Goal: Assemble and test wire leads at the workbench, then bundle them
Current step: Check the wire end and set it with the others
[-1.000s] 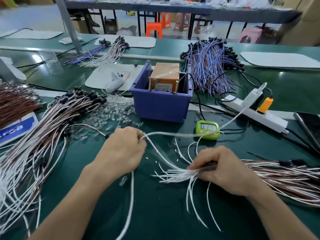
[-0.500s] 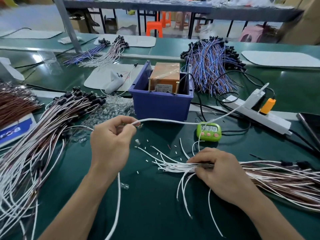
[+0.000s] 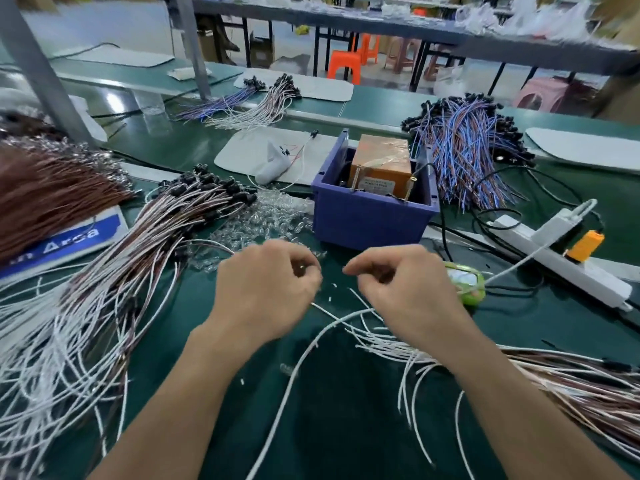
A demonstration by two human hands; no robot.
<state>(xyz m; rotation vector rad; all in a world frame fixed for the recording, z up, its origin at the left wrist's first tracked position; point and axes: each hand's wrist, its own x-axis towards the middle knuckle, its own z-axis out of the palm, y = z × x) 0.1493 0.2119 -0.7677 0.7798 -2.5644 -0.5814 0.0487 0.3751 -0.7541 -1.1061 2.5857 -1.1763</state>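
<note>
My left hand (image 3: 266, 289) and my right hand (image 3: 398, 289) are close together over the green mat, just in front of the blue bin, both with curled fingers. My left fingertips pinch a small clear bulb (image 3: 300, 269). My right hand holds the top end of one long white wire (image 3: 294, 372), which curves down and left between my forearms. A loose fan of white and brown leads (image 3: 519, 372) lies under and to the right of my right wrist. Where exactly the wire end sits in my right fingers is hidden.
A big pile of finished leads with black caps (image 3: 104, 306) fills the left. Clear bulbs (image 3: 263, 220) lie heaped behind my left hand. The blue bin (image 3: 370, 216) holds an orange box (image 3: 381, 161). A green counter (image 3: 467, 282), power strip (image 3: 554, 258) and blue-purple leads (image 3: 464, 150) sit right.
My right hand let go of the fanned leads and rose beside my left hand. My left hand moved right, towards the bin. The long white wire now hangs from between both hands.
</note>
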